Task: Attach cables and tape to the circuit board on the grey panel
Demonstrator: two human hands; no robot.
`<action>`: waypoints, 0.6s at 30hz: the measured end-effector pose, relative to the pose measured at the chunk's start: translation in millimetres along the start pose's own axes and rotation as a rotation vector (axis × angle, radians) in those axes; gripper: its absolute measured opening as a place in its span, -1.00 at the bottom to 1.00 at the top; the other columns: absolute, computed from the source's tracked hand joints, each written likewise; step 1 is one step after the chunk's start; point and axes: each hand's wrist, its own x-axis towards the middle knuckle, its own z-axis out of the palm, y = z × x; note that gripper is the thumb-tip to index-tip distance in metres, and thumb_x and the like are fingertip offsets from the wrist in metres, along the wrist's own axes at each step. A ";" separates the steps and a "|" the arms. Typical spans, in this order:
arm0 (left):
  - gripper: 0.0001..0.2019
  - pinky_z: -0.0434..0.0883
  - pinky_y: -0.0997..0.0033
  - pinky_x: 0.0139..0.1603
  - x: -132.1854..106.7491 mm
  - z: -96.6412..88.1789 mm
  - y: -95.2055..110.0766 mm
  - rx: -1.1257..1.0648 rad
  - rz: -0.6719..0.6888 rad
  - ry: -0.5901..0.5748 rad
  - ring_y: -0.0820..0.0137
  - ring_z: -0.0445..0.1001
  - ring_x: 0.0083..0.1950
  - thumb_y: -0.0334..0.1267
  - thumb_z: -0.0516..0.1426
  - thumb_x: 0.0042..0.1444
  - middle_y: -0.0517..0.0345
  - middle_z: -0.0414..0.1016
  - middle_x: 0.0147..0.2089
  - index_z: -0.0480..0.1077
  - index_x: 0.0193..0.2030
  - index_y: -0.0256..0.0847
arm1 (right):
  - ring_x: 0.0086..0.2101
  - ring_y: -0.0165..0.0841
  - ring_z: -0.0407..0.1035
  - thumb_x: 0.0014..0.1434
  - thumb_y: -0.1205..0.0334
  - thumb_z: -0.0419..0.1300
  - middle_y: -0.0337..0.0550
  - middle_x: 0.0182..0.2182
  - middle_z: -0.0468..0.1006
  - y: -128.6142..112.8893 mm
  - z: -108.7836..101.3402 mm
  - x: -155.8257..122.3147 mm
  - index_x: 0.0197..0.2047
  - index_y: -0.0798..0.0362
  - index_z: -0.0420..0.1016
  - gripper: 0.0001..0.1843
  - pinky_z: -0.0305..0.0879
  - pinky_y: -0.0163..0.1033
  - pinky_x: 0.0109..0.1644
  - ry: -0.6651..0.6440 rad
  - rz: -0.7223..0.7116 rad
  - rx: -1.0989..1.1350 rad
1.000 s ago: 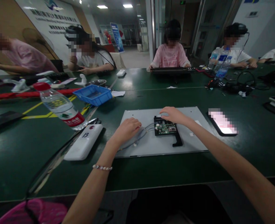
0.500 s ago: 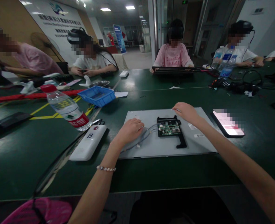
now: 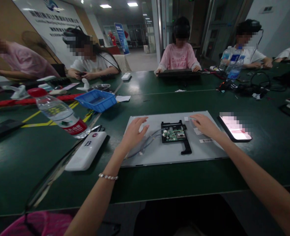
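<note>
Over our dark-green tabletop (image 3: 159, 180), left hand (image 3: 134, 133) at nine o'clock and right hand (image 3: 206, 126) at two, grips wide, flank the black-framed green circuit board (image 3: 173, 134), seemingly wired, thin grey cables (image 3: 148, 142) left loose.

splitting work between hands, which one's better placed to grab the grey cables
Probably the left hand: open beside the grey cables; the right hand is across the circuit board from them.

Green table (image 3: 145, 183), grey panel (image 3: 157, 155), lit phone (image 3: 236, 130), bottle (image 3: 58, 113), blue tray (image 3: 103, 104)

head view, down across table (image 3: 155, 182)
</note>
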 end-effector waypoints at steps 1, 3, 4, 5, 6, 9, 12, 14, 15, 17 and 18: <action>-0.57 0.25 0.19 0.09 2.1 1.8 4.2 -0.055 -0.020 0.016 0.26 0.27 0.12 -0.11 -0.09 0.25 -0.02 0.26 0.14 0.07 0.23 -0.15 | 0.03 -0.19 0.28 0.23 0.23 -0.03 -0.03 0.01 0.44 -0.3 -0.4 -0.1 0.06 0.02 0.40 -0.63 0.17 0.01 0.14 0.001 -0.001 -0.009; -0.44 0.26 0.18 0.10 7.7 6.3 14.1 -0.140 -0.046 0.001 0.24 0.20 0.20 -0.09 -0.06 0.24 -0.06 0.11 0.25 -0.16 0.32 -0.12 | 0.01 -0.20 0.30 0.23 0.24 -0.02 -0.03 -0.02 0.45 0.5 0.5 -0.4 0.04 0.04 0.41 -0.65 0.20 -0.02 0.11 -0.007 -0.002 -0.022; -0.36 0.23 0.15 0.14 11.3 9.1 19.2 -0.162 -0.050 -0.035 0.21 0.14 0.25 -0.07 -0.03 0.22 -0.08 0.03 0.30 -0.27 0.34 -0.11 | -0.01 -0.21 0.31 0.22 0.25 -0.01 -0.03 -0.03 0.46 1.5 1.6 -0.7 0.03 0.04 0.42 -0.66 0.21 -0.03 0.10 -0.010 0.001 -0.025; -0.28 0.19 0.11 0.18 15.3 12.2 24.2 -0.173 -0.052 -0.085 0.17 0.07 0.29 -0.04 0.00 0.19 -0.11 -0.06 0.34 -0.34 0.35 -0.12 | -0.02 -0.21 0.32 0.22 0.25 -0.01 -0.03 -0.04 0.47 2.7 2.9 -1.0 0.01 0.04 0.43 -0.66 0.23 -0.04 0.08 -0.009 0.005 -0.026; -0.22 0.14 0.06 0.22 19.5 15.5 28.6 -0.179 -0.053 -0.140 0.12 -0.01 0.33 -0.02 0.04 0.16 -0.13 -0.14 0.36 -0.38 0.35 -0.12 | -0.03 -0.21 0.33 0.21 0.26 -0.01 -0.02 -0.05 0.47 3.9 4.3 -1.4 0.01 0.04 0.43 -0.67 0.23 -0.04 0.07 -0.003 0.011 -0.025; -0.11 0.02 0.00 0.29 30.9 26.4 37.9 -0.214 -0.023 -0.282 0.04 -0.16 0.37 0.00 0.12 0.08 -0.13 -0.28 0.40 -0.39 0.36 -0.13 | -0.03 -0.20 0.33 0.20 0.26 0.00 -0.01 -0.04 0.46 5.8 8.1 -2.2 0.01 0.05 0.43 -0.66 0.24 -0.03 0.06 0.022 0.027 -0.015; -0.04 0.01 -0.01 0.31 34.8 35.5 40.2 -0.271 0.050 -0.325 0.05 -0.17 0.38 -0.02 0.18 0.02 -0.10 -0.32 0.41 -0.41 0.36 -0.09 | -0.01 -0.18 0.32 0.19 0.24 0.02 -0.02 -0.02 0.46 4.3 9.8 -2.6 0.03 0.03 0.42 -0.65 0.25 -0.03 0.05 0.016 0.035 -0.012; 0.01 0.01 -0.02 0.31 32.5 39.2 38.6 -0.281 0.087 -0.321 0.05 -0.18 0.38 -0.02 0.21 -0.03 -0.11 -0.32 0.40 -0.42 0.36 -0.10 | -0.01 -0.17 0.32 0.19 0.22 0.04 -0.03 -0.02 0.46 2.4 9.7 -2.4 0.04 0.03 0.41 -0.64 0.25 -0.03 0.04 0.010 0.033 -0.016; 0.02 0.02 -0.02 0.31 30.5 40.4 37.3 -0.281 0.102 -0.324 0.04 -0.18 0.38 -0.02 0.21 -0.04 -0.11 -0.30 0.40 -0.42 0.36 -0.11 | 0.00 -0.17 0.32 0.19 0.21 0.05 -0.03 -0.01 0.46 1.4 9.4 -2.0 0.05 0.03 0.40 -0.63 0.25 -0.03 0.04 0.010 0.031 -0.018; 0.02 0.05 -0.03 0.30 26.2 42.1 34.3 -0.277 0.125 -0.337 0.03 -0.15 0.37 -0.02 0.21 -0.05 -0.13 -0.27 0.39 -0.40 0.37 -0.13 | 0.00 -0.18 0.32 0.19 0.20 0.05 -0.04 0.00 0.45 -0.2 9.1 0.2 0.08 0.02 0.38 -0.62 0.25 -0.04 0.05 0.011 0.027 -0.016; 0.01 0.06 -0.04 0.29 24.4 42.7 33.0 -0.273 0.133 -0.345 0.02 -0.13 0.37 -0.01 0.21 -0.05 -0.14 -0.24 0.39 -0.38 0.37 -0.13 | 0.00 -0.19 0.32 0.19 0.20 0.06 -0.05 0.01 0.45 -0.8 9.2 2.0 0.08 0.01 0.37 -0.61 0.24 -0.04 0.06 0.010 0.022 -0.015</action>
